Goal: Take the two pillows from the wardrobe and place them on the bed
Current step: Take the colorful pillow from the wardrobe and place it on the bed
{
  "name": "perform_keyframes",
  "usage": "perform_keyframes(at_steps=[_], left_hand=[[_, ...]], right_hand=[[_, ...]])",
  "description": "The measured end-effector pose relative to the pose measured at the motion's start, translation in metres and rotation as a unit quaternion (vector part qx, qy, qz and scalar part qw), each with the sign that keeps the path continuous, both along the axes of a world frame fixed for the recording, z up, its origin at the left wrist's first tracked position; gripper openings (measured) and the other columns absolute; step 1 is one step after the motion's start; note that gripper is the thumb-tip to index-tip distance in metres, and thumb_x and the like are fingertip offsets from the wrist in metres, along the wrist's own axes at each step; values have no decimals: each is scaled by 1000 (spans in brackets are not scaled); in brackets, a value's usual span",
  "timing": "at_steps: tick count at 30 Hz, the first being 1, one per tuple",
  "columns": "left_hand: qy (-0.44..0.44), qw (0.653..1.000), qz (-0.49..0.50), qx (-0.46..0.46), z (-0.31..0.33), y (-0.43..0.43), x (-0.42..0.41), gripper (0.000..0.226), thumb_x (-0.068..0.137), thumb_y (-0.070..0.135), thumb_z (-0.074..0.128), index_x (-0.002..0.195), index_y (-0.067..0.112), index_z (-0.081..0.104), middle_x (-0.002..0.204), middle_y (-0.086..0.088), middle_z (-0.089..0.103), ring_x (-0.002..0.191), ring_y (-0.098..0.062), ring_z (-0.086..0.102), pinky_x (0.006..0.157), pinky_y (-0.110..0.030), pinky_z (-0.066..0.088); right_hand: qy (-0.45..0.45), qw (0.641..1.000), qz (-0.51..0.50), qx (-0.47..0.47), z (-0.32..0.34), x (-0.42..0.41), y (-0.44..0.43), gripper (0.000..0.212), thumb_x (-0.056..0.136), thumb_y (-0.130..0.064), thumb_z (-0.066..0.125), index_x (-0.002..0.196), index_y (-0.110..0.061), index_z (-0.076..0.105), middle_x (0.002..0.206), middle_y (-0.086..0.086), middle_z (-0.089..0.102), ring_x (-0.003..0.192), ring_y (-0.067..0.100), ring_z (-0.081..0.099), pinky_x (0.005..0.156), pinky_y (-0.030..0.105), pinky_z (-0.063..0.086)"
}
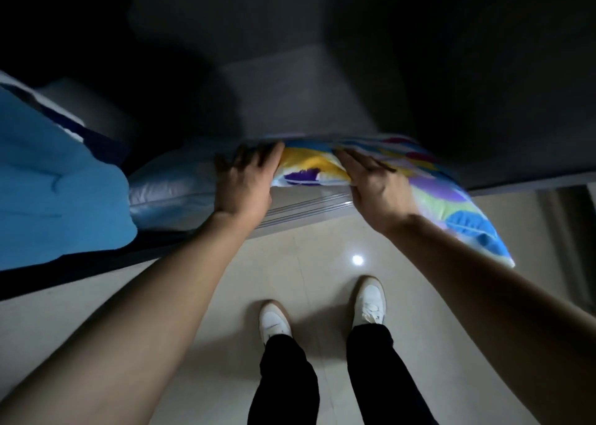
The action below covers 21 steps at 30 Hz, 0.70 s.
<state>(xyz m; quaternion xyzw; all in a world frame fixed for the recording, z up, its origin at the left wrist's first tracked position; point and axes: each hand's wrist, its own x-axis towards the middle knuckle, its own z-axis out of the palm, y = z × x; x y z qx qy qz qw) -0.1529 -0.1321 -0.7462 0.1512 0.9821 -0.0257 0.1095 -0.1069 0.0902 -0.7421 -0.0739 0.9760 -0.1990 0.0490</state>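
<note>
A pillow with a bright cover of yellow, purple and blue patches (445, 195) lies at the wardrobe's open front, its right end sticking out over the floor. My left hand (245, 179) clasps its left end. Further right, my right hand (377, 186) grips it from above with the fingers spread over the cover. A second, pale bluish-white pillow (167, 186) lies just to the left on the wardrobe floor, partly behind my left hand. The wardrobe interior (290, 95) behind is dark.
A folded blue blanket (48, 183) fills the left part of the wardrobe. A metal sliding-door track (306, 207) runs along the wardrobe's front edge. I stand on a glossy beige tile floor (322, 263), my white shoes (274, 320) just below the pillows.
</note>
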Motion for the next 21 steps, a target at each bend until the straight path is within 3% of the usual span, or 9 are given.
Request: perform_keyframes(at_steps=[3, 8, 13, 21], left_hand=[[-39, 998, -20, 37, 42, 22, 31, 68, 79, 1, 53, 142, 24, 42, 127, -12, 61, 116, -39, 54, 94, -55, 44], [-70, 995, -58, 43, 113, 48, 91, 52, 91, 13, 50, 140, 27, 42, 136, -6, 58, 129, -35, 48, 101, -52, 42], [-49, 994, -84, 50, 198, 50, 127, 42, 92, 14, 49, 134, 22, 46, 119, -11, 65, 109, -37, 59, 83, -46, 51], [6, 985, -168, 27, 339, 69, 163, 50, 83, 20, 60, 131, 26, 47, 107, -8, 68, 92, -38, 67, 69, -39, 50]], right_hand=[[-46, 999, -20, 6, 42, 45, 18, 64, 80, -2, 63, 142, -17, 52, 143, 7, 56, 113, 37, 64, 81, 41, 56], [-110, 992, -50, 30, 110, 120, 44, 63, 90, -12, 59, 150, -22, 40, 153, 4, 45, 129, 34, 54, 97, 41, 48], [-109, 991, -64, 34, 194, 158, 46, 59, 94, -13, 55, 150, -24, 39, 154, 3, 44, 133, 32, 50, 103, 43, 46], [-53, 993, -104, 36, 320, 213, 64, 56, 92, -11, 53, 146, -23, 46, 149, 2, 50, 130, 26, 54, 103, 39, 46]])
